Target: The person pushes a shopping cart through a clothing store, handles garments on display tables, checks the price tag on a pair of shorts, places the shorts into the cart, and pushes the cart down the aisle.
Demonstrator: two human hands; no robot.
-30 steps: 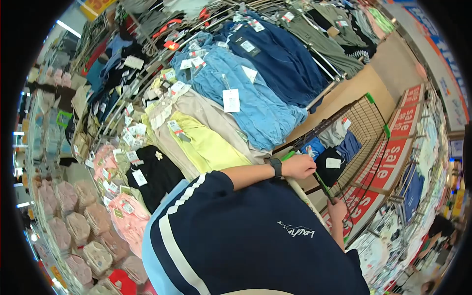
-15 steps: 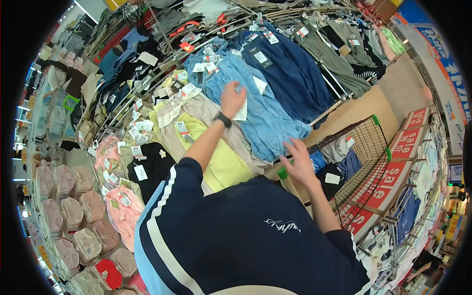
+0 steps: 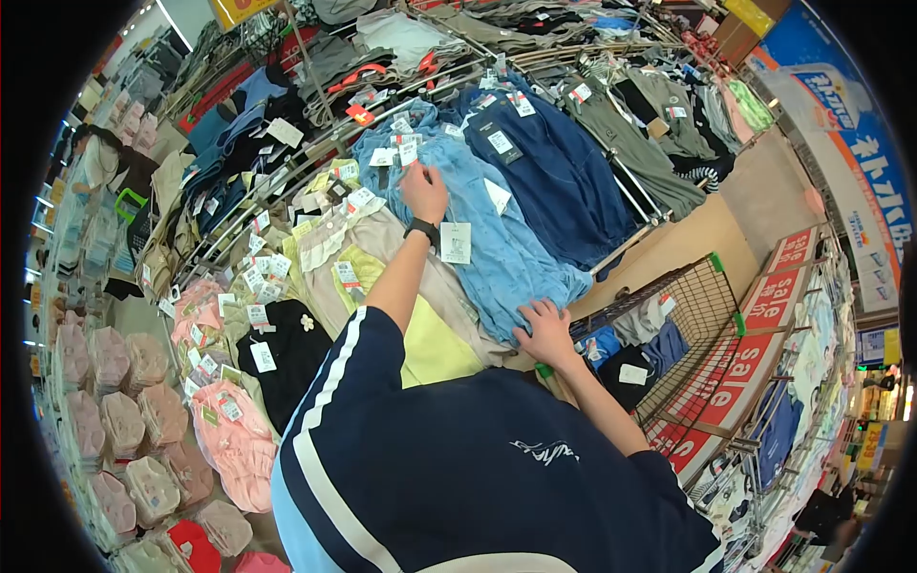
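Light blue denim trousers (image 3: 487, 234) lie over the rack with several tags at the waist. My left hand (image 3: 425, 194), with a dark watch on the wrist, is at their upper part. Its fingers are curled, their tips at the lower edge of a white price tag (image 3: 409, 153). A larger white tag (image 3: 456, 243) hangs just below my left wrist. My right hand (image 3: 546, 331) rests on the lower end of the same trousers, fingers apart and lying on the cloth. Dark blue trousers (image 3: 544, 172) hang to the right, pale yellow and beige trousers (image 3: 444, 334) to the left.
A wire shopping cart (image 3: 688, 315) with folded clothes stands at my right, beside red sale signs (image 3: 740, 368). Pink clothes (image 3: 229, 444) and black clothes (image 3: 301, 334) with tags are at the left. Metal rack bars (image 3: 630, 172) run between the garments. Another person is at far left.
My left hand has moved up and left to the tags at the trousers' waist. My right hand has come down onto the lower end of the light blue trousers. The view has shifted slightly.
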